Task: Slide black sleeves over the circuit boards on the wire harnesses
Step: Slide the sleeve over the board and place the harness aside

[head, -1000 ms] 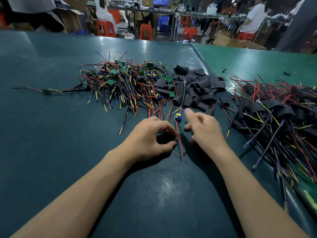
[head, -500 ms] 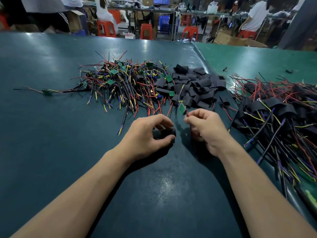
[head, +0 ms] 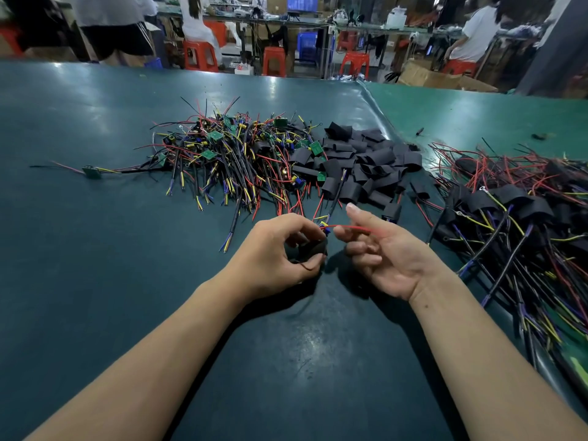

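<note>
Sliding a sleeve onto one harness is the step in hand, judged from the head view, the only view there is. The left hand (head: pixel 280 249) has a narrow grip: its thumb and fingers pinch a black sleeve (head: pixel 313 249) just above the tabletop (head: pixel 95 281), near the middle of it. At the top of the sleeve a small blue and yellow part of the harness (head: pixel 324 225) shows, so the circuit board seems to be at the mouth of the sleeve or partly inside; how deep it sits cannot be told. The right hand (head: pixel 381 253) is turned palm up with loosely curled fingers, and a red wire (head: pixel 353 230) runs from the harness across its fingers; whether the fingers really pinch the wire is blurred, so its grip cannot be told.

Toward the far edge lie the pile of bare harnesses (head: pixel 229 160) with green boards and, just beside it, the heap of loose sleeves (head: pixel 366 163). Along the right edge lies the pile of sleeved harnesses (head: pixel 515 224).

The next move probably calls for a steady pinch on the sleeve while the other hand pulls the wires through, until the board is covered. Then the piece can join the right pile.
</note>
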Motion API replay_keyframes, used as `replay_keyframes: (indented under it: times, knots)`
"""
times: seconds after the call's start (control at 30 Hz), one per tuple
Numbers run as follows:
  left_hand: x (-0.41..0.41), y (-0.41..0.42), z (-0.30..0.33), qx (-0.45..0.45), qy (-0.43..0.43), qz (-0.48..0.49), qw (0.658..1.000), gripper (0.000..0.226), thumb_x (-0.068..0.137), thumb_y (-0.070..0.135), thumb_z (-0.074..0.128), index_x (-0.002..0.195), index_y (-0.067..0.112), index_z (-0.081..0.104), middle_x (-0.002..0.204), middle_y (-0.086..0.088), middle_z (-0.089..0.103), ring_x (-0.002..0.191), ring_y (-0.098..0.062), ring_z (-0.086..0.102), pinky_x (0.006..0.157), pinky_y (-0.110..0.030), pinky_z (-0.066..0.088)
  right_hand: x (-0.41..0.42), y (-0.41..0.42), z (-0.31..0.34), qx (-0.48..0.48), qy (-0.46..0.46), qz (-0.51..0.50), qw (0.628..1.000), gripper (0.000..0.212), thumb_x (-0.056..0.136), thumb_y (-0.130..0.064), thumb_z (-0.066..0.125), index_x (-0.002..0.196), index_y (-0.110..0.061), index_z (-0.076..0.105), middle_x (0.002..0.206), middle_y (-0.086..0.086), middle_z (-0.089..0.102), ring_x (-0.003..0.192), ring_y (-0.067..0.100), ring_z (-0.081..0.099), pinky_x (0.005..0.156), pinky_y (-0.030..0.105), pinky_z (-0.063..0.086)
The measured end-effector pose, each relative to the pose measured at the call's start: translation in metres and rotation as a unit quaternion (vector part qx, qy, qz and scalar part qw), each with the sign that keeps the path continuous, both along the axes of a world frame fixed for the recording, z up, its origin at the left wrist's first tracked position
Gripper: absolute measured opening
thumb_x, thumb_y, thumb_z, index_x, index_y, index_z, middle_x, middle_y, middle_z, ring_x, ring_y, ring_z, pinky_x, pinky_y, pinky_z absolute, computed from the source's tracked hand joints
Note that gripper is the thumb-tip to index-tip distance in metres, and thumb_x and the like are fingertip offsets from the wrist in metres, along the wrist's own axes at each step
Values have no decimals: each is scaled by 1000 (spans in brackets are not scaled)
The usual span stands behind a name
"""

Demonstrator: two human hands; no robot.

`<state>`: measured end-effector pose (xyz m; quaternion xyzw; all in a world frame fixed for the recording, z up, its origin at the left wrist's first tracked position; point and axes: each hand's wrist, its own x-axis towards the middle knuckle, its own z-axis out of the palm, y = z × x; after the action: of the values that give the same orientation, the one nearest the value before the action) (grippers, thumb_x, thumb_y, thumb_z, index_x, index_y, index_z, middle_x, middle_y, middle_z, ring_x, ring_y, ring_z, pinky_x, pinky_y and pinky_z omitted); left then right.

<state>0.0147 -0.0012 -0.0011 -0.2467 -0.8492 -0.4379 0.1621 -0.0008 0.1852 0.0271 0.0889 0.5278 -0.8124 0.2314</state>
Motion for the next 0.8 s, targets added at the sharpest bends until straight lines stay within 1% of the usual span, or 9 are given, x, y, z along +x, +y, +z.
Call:
replay_keyframes:
  times: [0.1, 0.17, 0.23, 0.3, 0.4, 0.53, 0.6, 0.7, 0.8]
  knots:
    - [0, 0, 0, -5, -8, 6, 1000, 31, 76, 9, 80, 104, 13, 69, 88, 6, 68, 79, -6, 64, 77, -23, 53, 1, -3, -3, 24, 4, -14, 1000, 13, 80, -18, 69, 81, -9, 60, 63, 4, 61, 41, 5, 44, 30, 12, 27]
    - [-1, 0, 1, -30, -25, 5, 999, 43, 78, 11, 77, 119, 15, 65, 91, 6, 67, 83, -12, 63, 81, -23, 51, 3, -6, -3, 34, 5, 1, 999, 7, 82, -11, 67, 84, -5, 65, 65, 7, 63, 41, 6, 46, 32, 12, 30]
    - [-1, 1, 1, -91, -15, 1, 996, 56, 78, 13, 75, 132, 17, 59, 97, 4, 63, 91, -17, 58, 87, -21, 44, 5, -7, -4, 42, 25, 23, 999, 11, 87, -4, 62, 96, 1, 66, 66, 9, 65, 43, 6, 50, 35, 12, 34]
    - [-2, 2, 0, -116, 1, 2, 993, 55, 78, 13, 74, 131, 21, 62, 96, -1, 60, 91, -18, 55, 85, -24, 43, 5, -7, -5, 39, 41, 41, 998, 22, 90, -1, 58, 111, 4, 64, 67, 8, 66, 47, 7, 54, 39, 13, 38]
    - [-2, 1, -1, -63, 23, 24, 997, 35, 79, 9, 75, 113, 17, 73, 90, -4, 61, 81, -16, 59, 76, -24, 48, 5, -7, -5, 37, 44, 48, 997, 31, 88, -6, 61, 118, 4, 61, 69, 8, 66, 51, 9, 56, 40, 14, 41]
    - [-2, 0, -2, -9, 64, 7, 998, 20, 75, -1, 75, 93, 6, 76, 86, -6, 64, 75, -14, 62, 72, -29, 53, 4, -8, -3, 45, 6, 16, 999, 12, 91, -17, 63, 96, -5, 63, 66, 8, 64, 49, 12, 59, 41, 17, 46]
    - [-1, 1, -2, 26, 73, -7, 997, 19, 74, -1, 74, 92, 7, 76, 86, -6, 66, 77, -15, 64, 73, -31, 54, 4, -8, -3, 86, 7, 31, 996, 20, 93, -24, 62, 96, -5, 61, 65, 8, 65, 49, 15, 62, 39, 18, 45]
    - [1, 3, 2, 127, 58, -6, 990, 21, 74, -1, 73, 93, 7, 75, 89, -7, 69, 81, -18, 69, 79, -39, 56, 5, -9, -3, 149, 33, 88, 984, 43, 91, -49, 59, 103, -7, 61, 68, 8, 67, 50, 18, 64, 36, 18, 36]
    - [4, 5, 4, 180, 29, -23, 983, 22, 75, -2, 72, 97, 3, 74, 94, -10, 70, 87, -23, 71, 85, -44, 57, 7, -14, -4, 87, 81, 86, 989, 31, 80, -51, 66, 85, -20, 66, 71, 2, 66, 51, 14, 59, 36, 17, 31]
